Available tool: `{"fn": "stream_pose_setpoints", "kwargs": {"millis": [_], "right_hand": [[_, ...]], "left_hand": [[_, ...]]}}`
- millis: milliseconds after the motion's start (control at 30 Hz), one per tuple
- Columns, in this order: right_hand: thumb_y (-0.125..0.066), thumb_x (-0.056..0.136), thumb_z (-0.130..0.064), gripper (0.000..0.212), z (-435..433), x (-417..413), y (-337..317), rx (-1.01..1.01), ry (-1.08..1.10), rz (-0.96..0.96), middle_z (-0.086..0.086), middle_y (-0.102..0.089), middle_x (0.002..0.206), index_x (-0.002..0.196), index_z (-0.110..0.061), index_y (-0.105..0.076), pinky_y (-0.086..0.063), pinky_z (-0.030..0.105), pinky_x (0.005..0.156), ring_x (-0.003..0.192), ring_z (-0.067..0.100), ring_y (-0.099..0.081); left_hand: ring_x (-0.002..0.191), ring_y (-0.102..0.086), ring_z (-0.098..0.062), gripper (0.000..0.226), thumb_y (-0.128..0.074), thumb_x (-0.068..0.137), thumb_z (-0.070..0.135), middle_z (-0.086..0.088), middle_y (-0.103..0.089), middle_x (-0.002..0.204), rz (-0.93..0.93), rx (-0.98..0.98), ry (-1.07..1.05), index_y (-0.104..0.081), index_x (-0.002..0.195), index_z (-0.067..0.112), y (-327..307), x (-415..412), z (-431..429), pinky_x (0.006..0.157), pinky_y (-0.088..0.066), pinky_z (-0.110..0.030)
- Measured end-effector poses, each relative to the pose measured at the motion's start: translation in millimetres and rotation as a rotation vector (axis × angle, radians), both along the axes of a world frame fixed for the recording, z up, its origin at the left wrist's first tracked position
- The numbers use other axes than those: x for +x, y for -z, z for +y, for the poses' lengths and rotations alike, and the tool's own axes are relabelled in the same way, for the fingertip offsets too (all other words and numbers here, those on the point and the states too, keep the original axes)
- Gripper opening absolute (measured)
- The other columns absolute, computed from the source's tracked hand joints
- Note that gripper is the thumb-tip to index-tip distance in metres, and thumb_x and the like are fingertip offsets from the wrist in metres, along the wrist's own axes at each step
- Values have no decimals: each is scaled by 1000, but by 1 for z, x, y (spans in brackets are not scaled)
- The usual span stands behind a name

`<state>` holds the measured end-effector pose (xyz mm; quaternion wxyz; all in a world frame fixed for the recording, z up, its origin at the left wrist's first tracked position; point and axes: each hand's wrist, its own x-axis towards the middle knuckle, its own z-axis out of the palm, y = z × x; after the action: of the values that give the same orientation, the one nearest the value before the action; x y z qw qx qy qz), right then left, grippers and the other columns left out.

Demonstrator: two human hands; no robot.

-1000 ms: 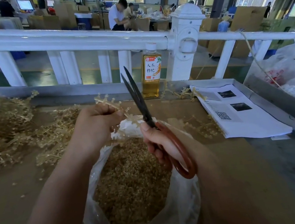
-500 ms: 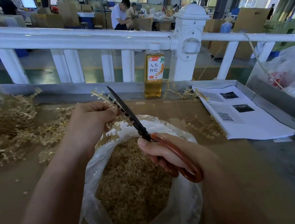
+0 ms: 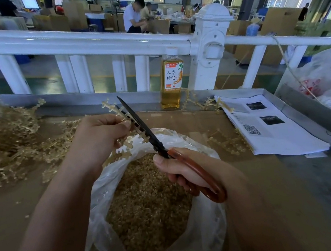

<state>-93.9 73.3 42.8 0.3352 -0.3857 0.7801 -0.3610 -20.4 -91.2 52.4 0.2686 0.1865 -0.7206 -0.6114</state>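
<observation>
- Head view, far left: a pile of uncut sprigs [image 3: 2, 141] lay on the brown table [image 3: 10, 223].
- Left hand [image 3: 99, 139] pinched one sprig [image 3: 114, 108] above the bag [image 3: 211, 234]; its fingertips sat near the blades, so a careless snip could nick them.
- Right hand [image 3: 187, 170] gripped the scissors [image 3: 146, 132], blades against the sprig; clipped bits might fly past the bag's mouth.
- Bottle [image 3: 171, 78], papers [image 3: 276, 132] and a white railing [image 3: 87, 41] stood behind, with a workshop beyond.

Left hand [image 3: 99, 137]: raised, fingers curled, pinching a sprig [image 3: 109, 106].
Right hand [image 3: 187, 170]: lower, thumb forward, fingers curled round scissors [image 3: 151, 137].
Forearms: both reach forward, converging.
</observation>
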Motion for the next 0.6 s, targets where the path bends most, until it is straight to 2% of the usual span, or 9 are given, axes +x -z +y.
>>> {"fn": "stream_pose_setpoints", "kwargs": {"millis": [33, 100, 233, 333, 433, 600], "right_hand": [[-39, 91, -54, 27, 0, 0, 0, 0, -2, -8, -3, -48, 68, 74, -34, -43, -41, 24, 58, 55, 8, -44], [-40, 91, -54, 24, 1, 0, 0, -8, -4, -44, -3, -48, 69, 74, -37, -43, -42, 24, 58, 56, 8, -44], [-40, 90, -55, 25, 2, 0, 0, 4, 4, -49, -3, -48, 68, 75, -35, -44, -42, 23, 57, 55, 8, -44], [-40, 91, -54, 29, 1, 0, 0, 7, 17, -41, -5, -47, 62, 69, -34, -44, -43, 23, 56, 52, 7, -44], [-40, 91, -55, 31, 2, 0, -2, 10, 24, -28, -6, -47, 60, 68, -34, -43, -42, 22, 54, 50, 7, -44], [-39, 90, -56, 30, 1, 0, -1, -3, 16, -42, -4, -45, 61, 70, -34, -41, -43, 28, 58, 50, 10, -43]], "left_hand": [[68, -50, -23, 15, -59, 83, 0, -22, -61, 69, 4, 16, 19, -69, 72, 4, -1, 1, -1, 65, -40, -29], [73, -47, -26, 11, -59, 83, -2, -28, -57, 76, 0, 34, 63, -67, 77, -4, -1, 3, -2, 70, -37, -34], [61, -44, -21, 22, -59, 82, -1, -16, -55, 67, -3, -2, 70, -71, 66, 8, -1, 3, -1, 59, -35, -28], [57, -44, -17, 31, -60, 82, 0, -15, -55, 66, -9, -40, 75, -72, 59, 16, -1, 1, 1, 52, -36, -20], [59, -45, -16, 32, -60, 83, 1, -16, -56, 68, -15, -42, 85, -73, 58, 18, -2, 0, 2, 53, -38, -19], [71, -44, -23, 36, -59, 82, -2, -17, -58, 74, -1, 24, 104, -74, 58, 20, -4, 2, 3, 63, -36, -29]]}}
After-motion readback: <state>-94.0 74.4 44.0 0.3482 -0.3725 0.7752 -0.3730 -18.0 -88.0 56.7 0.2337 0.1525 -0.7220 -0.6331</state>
